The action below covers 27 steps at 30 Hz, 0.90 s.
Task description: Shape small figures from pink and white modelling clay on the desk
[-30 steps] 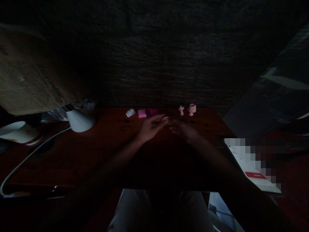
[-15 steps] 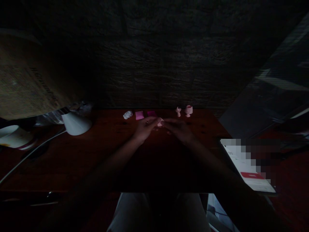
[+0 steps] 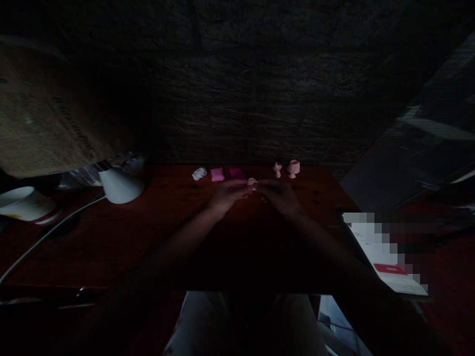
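My left hand (image 3: 227, 194) and my right hand (image 3: 279, 196) meet over the far middle of a dark red-brown wooden table (image 3: 156, 232). Their fingertips pinch a small pale pink lump of clay (image 3: 252, 183) between them. Just beyond the hands, along the table's far edge, lie a white clay lump (image 3: 199, 173), a pink clay block (image 3: 217, 174) and a magenta clay block (image 3: 236, 173). To the right of these stand two small pale pink clay cups, one smaller (image 3: 277, 169) and one larger (image 3: 293, 168).
The scene is very dim. A white desk lamp (image 3: 120, 185) with a bent neck stands at the left, beside a white bowl (image 3: 24, 203) and a cardboard box (image 3: 44, 128). A paper with a red patch (image 3: 393, 269) lies at the right edge. A dark stone wall rises behind.
My right hand has come in to meet the left, and both now pinch the pink lump together. The hands sit slightly farther from me than before.
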{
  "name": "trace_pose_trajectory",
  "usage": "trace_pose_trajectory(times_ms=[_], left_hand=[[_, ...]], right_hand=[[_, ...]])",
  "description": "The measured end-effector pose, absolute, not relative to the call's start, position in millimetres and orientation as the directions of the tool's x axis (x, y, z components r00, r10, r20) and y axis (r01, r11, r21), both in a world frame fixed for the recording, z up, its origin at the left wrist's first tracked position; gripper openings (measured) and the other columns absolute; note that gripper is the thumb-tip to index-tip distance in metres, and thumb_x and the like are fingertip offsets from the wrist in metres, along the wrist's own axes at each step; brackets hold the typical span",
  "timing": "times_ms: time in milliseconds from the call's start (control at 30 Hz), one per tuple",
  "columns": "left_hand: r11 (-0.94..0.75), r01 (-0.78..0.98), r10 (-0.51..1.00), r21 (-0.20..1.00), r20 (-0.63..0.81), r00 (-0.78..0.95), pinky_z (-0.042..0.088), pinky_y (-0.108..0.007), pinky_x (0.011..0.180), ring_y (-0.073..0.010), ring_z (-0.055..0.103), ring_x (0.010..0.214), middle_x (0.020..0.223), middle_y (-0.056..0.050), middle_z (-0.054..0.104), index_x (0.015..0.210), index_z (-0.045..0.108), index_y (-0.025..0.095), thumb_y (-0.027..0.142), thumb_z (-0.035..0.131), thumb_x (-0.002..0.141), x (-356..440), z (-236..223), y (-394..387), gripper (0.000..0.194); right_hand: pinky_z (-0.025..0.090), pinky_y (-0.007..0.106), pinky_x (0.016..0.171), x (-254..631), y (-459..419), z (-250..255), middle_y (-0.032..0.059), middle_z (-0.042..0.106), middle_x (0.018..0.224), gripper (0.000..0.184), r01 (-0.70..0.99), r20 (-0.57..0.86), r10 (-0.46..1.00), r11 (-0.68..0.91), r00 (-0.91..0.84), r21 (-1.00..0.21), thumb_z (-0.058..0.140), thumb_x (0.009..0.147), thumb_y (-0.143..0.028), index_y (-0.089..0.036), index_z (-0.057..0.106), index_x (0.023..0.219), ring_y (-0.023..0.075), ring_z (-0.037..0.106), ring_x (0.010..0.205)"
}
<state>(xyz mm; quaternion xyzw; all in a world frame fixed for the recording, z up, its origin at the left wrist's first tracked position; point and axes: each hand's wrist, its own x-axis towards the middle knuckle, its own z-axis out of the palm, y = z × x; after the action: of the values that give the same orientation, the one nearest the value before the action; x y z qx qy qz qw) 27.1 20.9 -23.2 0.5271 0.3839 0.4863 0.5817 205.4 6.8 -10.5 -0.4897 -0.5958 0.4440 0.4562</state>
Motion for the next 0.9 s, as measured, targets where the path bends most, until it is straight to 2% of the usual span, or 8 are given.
trace_pose_trajectory(times_ms=[200, 333, 433, 533, 733, 900], left_hand=[[-0.069, -0.188, 0.978, 0.98, 0.104, 0.181, 0.056, -0.033, 0.08, -0.0157, 0.07, 0.079, 0.091, -0.006, 0.079, 0.09, 0.078, 0.018, 0.033, 0.087, 0.064, 27.0, -22.6, 22.1, 0.031], [-0.061, -0.195, 0.977, 0.979, 0.099, 0.19, 0.056, -0.032, 0.078, -0.0154, 0.07, 0.08, 0.094, -0.007, 0.078, 0.094, 0.077, 0.017, 0.033, 0.088, 0.063, 25.7, -22.4, 22.0, 0.036], [-0.039, -0.194, 0.975, 0.98, 0.081, 0.209, 0.056, -0.031, 0.077, -0.0163, 0.071, 0.082, 0.097, -0.007, 0.078, 0.097, 0.077, 0.017, 0.037, 0.086, 0.066, 26.9, -22.1, 20.5, 0.038], [-0.063, -0.149, 0.97, 0.987, 0.096, 0.222, 0.056, -0.029, 0.075, -0.017, 0.071, 0.084, 0.094, -0.007, 0.078, 0.092, 0.078, 0.017, 0.042, 0.082, 0.071, 27.3, -21.9, 20.5, 0.032], [-0.177, -0.058, 0.958, 0.982, 0.186, 0.217, 0.054, -0.028, 0.07, -0.0159, 0.067, 0.076, 0.086, -0.005, 0.077, 0.083, 0.079, 0.019, 0.041, 0.082, 0.071, 24.3, -20.6, 21.9, 0.026], [-0.151, -0.078, 0.947, 0.986, 0.166, 0.275, 0.055, -0.027, 0.069, -0.0166, 0.068, 0.078, 0.088, -0.006, 0.078, 0.082, 0.079, 0.02, 0.046, 0.081, 0.071, 27.2, -18.7, 17.5, 0.029]], right_hand=[[0.049, 0.026, 0.06, 204.3, 5.8, -10.0, 0.0044, 0.074, 0.08, 0.037, 0.167, 0.092, 0.988, 0.113, -0.125, -0.98, 0.073, 0.078, -0.049, -0.018, 0.077, 0.098, 0.0139, 0.062, 0.064], [0.05, 0.027, 0.062, 203.4, 5.2, -8.8, 0.0052, 0.075, 0.085, 0.041, 0.169, 0.127, 0.983, 0.148, -0.129, -0.974, 0.074, 0.075, -0.052, -0.019, 0.078, 0.099, 0.0153, 0.065, 0.07], [0.05, 0.027, 0.063, 204.6, 4.9, -8.7, 0.0044, 0.075, 0.082, 0.042, 0.189, 0.145, 0.98, 0.169, -0.134, -0.967, 0.075, 0.075, -0.054, -0.019, 0.078, 0.097, 0.0157, 0.064, 0.07], [0.049, 0.027, 0.063, 204.8, 4.6, -9.9, 0.0037, 0.074, 0.078, 0.04, 0.202, 0.145, 0.98, 0.17, -0.135, -0.964, 0.074, 0.076, -0.054, -0.02, 0.079, 0.096, 0.0155, 0.062, 0.068], [0.052, 0.029, 0.067, 202.4, 5.2, -12.3, 0.006, 0.077, 0.102, 0.038, 0.148, 0.193, 0.975, 0.208, -0.108, -0.967, 0.071, 0.08, -0.051, -0.022, 0.077, 0.104, 0.0183, 0.067, 0.083], [0.052, 0.03, 0.068, 204.9, 9.8, -14.8, 0.0055, 0.077, 0.094, 0.033, 0.159, 0.181, 0.976, 0.2, -0.123, -0.967, 0.069, 0.081, -0.048, -0.021, 0.077, 0.097, 0.0187, 0.068, 0.081]])
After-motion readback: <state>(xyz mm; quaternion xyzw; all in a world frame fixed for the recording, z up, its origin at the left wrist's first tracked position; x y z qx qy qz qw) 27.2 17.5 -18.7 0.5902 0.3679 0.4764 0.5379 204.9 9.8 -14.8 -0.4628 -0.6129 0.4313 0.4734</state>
